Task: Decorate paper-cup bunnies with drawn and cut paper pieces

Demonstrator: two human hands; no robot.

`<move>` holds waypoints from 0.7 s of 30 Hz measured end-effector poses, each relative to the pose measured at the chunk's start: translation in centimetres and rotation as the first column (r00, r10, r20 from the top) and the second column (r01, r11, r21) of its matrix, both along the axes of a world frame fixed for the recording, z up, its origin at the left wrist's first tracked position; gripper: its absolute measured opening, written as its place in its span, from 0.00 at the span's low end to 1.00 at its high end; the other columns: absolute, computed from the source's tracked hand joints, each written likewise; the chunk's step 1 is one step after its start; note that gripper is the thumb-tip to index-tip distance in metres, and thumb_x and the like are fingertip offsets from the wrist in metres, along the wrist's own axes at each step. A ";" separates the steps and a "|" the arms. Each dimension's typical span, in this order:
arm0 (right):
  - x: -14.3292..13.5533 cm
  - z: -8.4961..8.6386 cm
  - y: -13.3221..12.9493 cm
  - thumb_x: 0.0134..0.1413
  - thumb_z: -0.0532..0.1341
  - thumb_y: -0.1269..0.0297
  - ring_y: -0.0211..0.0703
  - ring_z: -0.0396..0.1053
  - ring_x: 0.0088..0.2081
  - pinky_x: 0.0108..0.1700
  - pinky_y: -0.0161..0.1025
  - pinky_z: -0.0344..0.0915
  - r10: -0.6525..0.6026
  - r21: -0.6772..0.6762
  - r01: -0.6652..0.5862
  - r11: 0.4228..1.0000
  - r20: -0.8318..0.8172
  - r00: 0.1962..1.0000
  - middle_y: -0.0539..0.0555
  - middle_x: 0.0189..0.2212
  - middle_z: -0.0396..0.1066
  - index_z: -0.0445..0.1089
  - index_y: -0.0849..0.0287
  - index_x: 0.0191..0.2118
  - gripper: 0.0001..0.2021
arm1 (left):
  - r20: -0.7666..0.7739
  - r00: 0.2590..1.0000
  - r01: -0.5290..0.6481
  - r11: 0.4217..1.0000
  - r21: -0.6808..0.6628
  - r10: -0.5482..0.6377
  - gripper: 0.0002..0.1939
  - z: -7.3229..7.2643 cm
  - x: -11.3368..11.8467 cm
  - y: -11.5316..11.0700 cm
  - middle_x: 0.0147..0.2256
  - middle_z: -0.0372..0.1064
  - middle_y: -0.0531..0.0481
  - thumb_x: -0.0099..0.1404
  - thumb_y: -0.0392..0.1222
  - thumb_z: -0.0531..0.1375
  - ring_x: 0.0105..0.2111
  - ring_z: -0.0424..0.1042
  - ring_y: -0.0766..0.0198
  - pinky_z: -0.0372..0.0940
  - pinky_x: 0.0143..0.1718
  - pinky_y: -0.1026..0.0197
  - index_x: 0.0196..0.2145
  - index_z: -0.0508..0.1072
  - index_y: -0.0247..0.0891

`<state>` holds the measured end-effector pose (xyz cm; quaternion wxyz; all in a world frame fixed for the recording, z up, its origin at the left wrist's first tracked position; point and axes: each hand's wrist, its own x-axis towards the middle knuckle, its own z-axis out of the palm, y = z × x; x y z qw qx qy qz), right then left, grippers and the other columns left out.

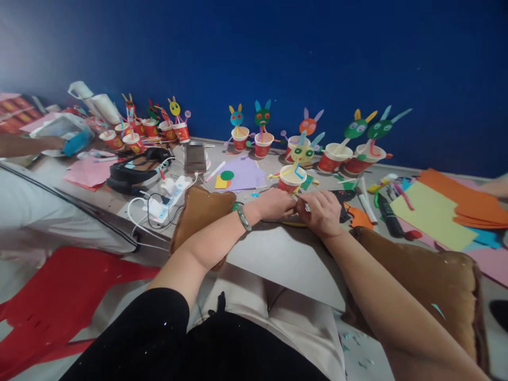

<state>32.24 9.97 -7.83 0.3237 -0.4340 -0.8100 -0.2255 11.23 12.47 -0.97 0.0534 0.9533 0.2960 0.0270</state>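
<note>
My left hand (277, 204) and my right hand (320, 212) meet at the table's front edge, fingertips pinched together. Whatever lies between them is too small to make out. Just behind them stands a red and white paper cup (291, 179) holding a yellow paper figure (301, 153) with green eyes and light blue ears. The left wrist wears a bracelet (244, 218). A purple sheet (248, 173) lies left of the cup, with a green paper circle (227, 175) near its left edge.
More cups with paper figures (263, 144) line the blue wall. Brown cushions (200, 209) flank my forearms. A power strip (169, 200) with cables is at left, coloured paper (436, 211) and markers at right. Another person's hand (53, 144) is at far left, near something blue.
</note>
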 end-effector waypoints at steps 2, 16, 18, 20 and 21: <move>-0.2 0.1 0.2 0.73 0.58 0.62 0.50 0.70 0.36 0.43 0.45 0.64 -0.057 -0.011 0.057 0.998 -0.012 0.998 0.58 0.31 0.77 0.79 0.57 0.43 0.12 | -0.029 1.000 0.005 1.000 0.009 -0.004 0.21 0.1 0.0 -0.1 0.44 0.85 0.36 0.82 0.43 0.53 0.42 0.83 0.53 0.69 0.40 0.56 0.44 0.86 0.35; -2.8 3.4 0.5 0.78 0.52 0.56 0.52 0.76 0.34 0.31 0.43 0.53 -0.357 -0.323 0.386 0.864 0.147 0.922 0.67 0.45 0.83 0.76 0.63 0.67 0.26 | -0.066 0.997 0.040 0.998 0.039 -0.038 0.19 0.1 -0.2 0.1 0.43 0.85 0.35 0.81 0.47 0.57 0.43 0.83 0.50 0.68 0.41 0.55 0.47 0.85 0.33; -3.4 4.1 0.6 0.77 0.53 0.56 0.52 0.76 0.35 0.31 0.43 0.52 -0.368 -0.353 0.408 0.842 0.179 0.913 0.67 0.47 0.83 0.75 0.63 0.67 0.25 | -0.054 0.998 0.039 0.998 0.044 -0.037 0.18 0.0 -0.2 0.1 0.42 0.85 0.35 0.80 0.47 0.58 0.42 0.83 0.50 0.69 0.41 0.55 0.46 0.85 0.33; -4.0 4.8 0.7 0.77 0.53 0.57 0.53 0.76 0.36 0.33 0.42 0.53 -0.377 -0.383 0.429 0.818 0.206 0.903 0.67 0.48 0.82 0.77 0.61 0.64 0.23 | -0.038 0.999 0.033 0.999 0.042 -0.031 0.18 -0.1 -0.2 0.1 0.42 0.85 0.35 0.79 0.48 0.60 0.42 0.84 0.50 0.70 0.41 0.56 0.46 0.86 0.33; -4.3 5.0 0.8 0.77 0.53 0.58 0.53 0.76 0.37 0.33 0.42 0.54 -0.382 -0.399 0.439 0.805 0.218 0.898 0.67 0.49 0.82 0.77 0.61 0.62 0.22 | -0.030 0.999 0.029 0.999 0.040 -0.028 0.18 -0.1 -0.2 0.1 0.41 0.85 0.35 0.79 0.48 0.60 0.41 0.84 0.50 0.70 0.41 0.56 0.46 0.86 0.32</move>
